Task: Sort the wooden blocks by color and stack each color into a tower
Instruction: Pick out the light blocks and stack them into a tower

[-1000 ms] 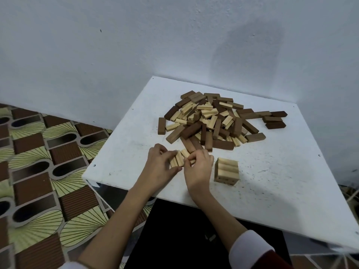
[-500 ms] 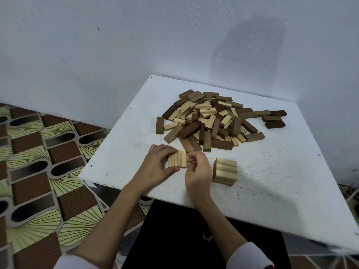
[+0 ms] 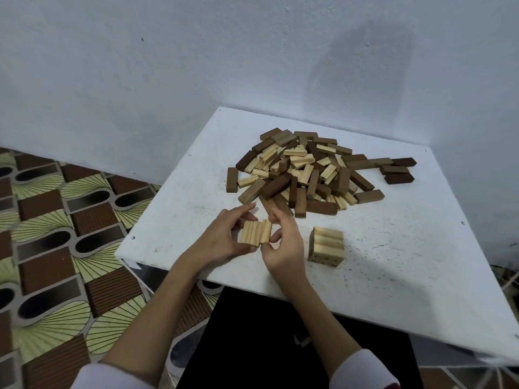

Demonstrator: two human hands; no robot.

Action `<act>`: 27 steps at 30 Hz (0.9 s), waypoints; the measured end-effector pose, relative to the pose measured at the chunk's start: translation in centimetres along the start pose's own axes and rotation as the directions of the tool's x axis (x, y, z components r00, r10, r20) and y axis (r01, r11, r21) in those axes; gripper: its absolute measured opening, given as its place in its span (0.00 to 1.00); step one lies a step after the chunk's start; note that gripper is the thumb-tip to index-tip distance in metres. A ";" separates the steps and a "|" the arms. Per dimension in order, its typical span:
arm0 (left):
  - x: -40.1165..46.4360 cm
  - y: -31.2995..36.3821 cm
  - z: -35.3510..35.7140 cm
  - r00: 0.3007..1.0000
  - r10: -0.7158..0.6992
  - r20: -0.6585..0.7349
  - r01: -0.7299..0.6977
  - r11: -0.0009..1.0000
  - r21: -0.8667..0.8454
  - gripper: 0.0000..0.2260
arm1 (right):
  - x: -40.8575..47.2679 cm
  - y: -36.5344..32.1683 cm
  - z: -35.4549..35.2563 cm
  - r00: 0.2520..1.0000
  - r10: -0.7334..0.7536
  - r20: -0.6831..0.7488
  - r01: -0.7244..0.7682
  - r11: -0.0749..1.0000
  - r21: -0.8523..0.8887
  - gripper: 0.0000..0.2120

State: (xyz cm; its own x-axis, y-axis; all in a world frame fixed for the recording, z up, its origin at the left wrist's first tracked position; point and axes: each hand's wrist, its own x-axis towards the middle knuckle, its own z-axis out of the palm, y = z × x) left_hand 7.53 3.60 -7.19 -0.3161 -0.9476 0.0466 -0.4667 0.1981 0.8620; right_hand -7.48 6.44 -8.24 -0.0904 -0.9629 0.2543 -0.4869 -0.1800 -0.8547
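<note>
Head view: both hands (image 3: 222, 242) (image 3: 283, 245) pinch three pale, grooved wooden blocks (image 3: 255, 232).

The setting is a domestic room, likely a home. Indicators: a plain painted wall (image 3: 196, 66) with minor marks and a damp-looking patch; a floor covering (image 3: 56, 220) printed with a brown, cream and black decorative pattern; a small white table (image 3: 407, 276) with a scuffed, speckled top, placed in the corner against the wall.
</note>
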 end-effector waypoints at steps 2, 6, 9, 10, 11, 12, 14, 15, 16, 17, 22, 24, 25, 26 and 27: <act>0.0 0.0 0.0 1.000 0.007 -0.005 -0.007 1.000 0.007 0.37 | 0.0 -0.1 -0.1 0.999 -0.005 0.045 0.006 1.000 -0.019 0.35; 0.1 -0.2 0.1 1.000 0.025 -0.013 -0.024 0.999 0.033 0.37 | 0.1 -0.1 0.0 0.990 0.013 0.140 -0.003 0.997 -0.074 0.38; 0.1 -0.3 0.2 0.999 0.040 -0.017 -0.039 0.998 0.048 0.37 | 0.0 -0.2 -0.1 0.989 0.023 0.146 -0.012 0.997 -0.076 0.37; 0.1 -0.3 0.2 0.999 0.045 -0.019 -0.044 0.998 0.050 0.38 | 0.0 -0.2 -0.2 0.990 0.026 0.141 -0.016 0.997 -0.072 0.37; 0.1 -0.3 0.2 0.999 0.048 -0.018 -0.047 0.998 0.051 0.38 | 0.0 -0.3 -0.2 0.990 0.026 0.139 -0.016 0.997 -0.069 0.36; 0.0 -0.3 0.2 0.998 0.053 -0.014 -0.052 0.997 0.053 0.38 | 0.0 -0.3 -0.2 0.990 0.024 0.141 -0.015 0.998 -0.067 0.36; 0.1 -0.3 0.0 0.998 0.058 0.009 -0.059 0.996 0.060 0.39 | 0.0 -0.3 -0.2 0.988 0.023 0.151 -0.013 0.998 -0.066 0.36; 0.1 -0.4 -0.1 0.998 0.057 0.028 -0.058 0.997 0.060 0.39 | -0.1 -0.3 -0.1 0.988 0.018 0.153 -0.008 0.998 -0.067 0.36; 0.2 -0.4 -0.2 0.997 0.052 0.049 -0.055 0.997 0.057 0.39 | -0.1 -0.3 -0.1 0.988 0.011 0.152 0.000 0.997 -0.072 0.36; 0.3 -0.5 -0.3 0.997 0.045 0.068 -0.049 0.997 0.055 0.39 | -0.1 -0.3 0.0 0.989 0.005 0.151 0.007 0.997 -0.079 0.35; 0.4 -0.6 -0.6 0.996 0.022 0.087 -0.025 0.999 0.031 0.38 | 0.0 -0.1 0.1 0.989 -0.020 0.149 0.035 0.994 -0.102 0.34; 0.4 -0.5 -0.6 0.996 0.013 0.090 -0.016 1.000 0.024 0.38 | 0.0 -0.1 0.1 0.988 -0.028 0.150 0.044 0.993 -0.107 0.34; 0.4 -0.5 -0.6 0.996 0.007 0.091 -0.009 1.000 0.019 0.37 | 0.0 0.0 0.1 0.988 -0.033 0.151 0.049 0.993 -0.109 0.33; 0.4 -0.5 -0.6 0.996 -0.002 0.092 0.001 1.000 0.011 0.37 | 0.0 0.0 0.1 0.988 -0.037 0.153 0.054 0.992 -0.112 0.33; 0.4 -0.6 -0.6 0.996 -0.011 0.094 0.011 1.000 0.003 0.37 | 0.0 0.1 0.1 0.987 -0.041 0.155 0.060 0.992 -0.115 0.33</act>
State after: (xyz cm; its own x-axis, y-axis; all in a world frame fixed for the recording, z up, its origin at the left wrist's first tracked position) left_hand 8.17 2.97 -7.35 -0.3872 -0.9220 -0.0105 -0.4726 0.1887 0.8608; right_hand -7.42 6.44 -8.36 0.0652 -0.9741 0.2164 -0.5884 -0.2127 -0.7801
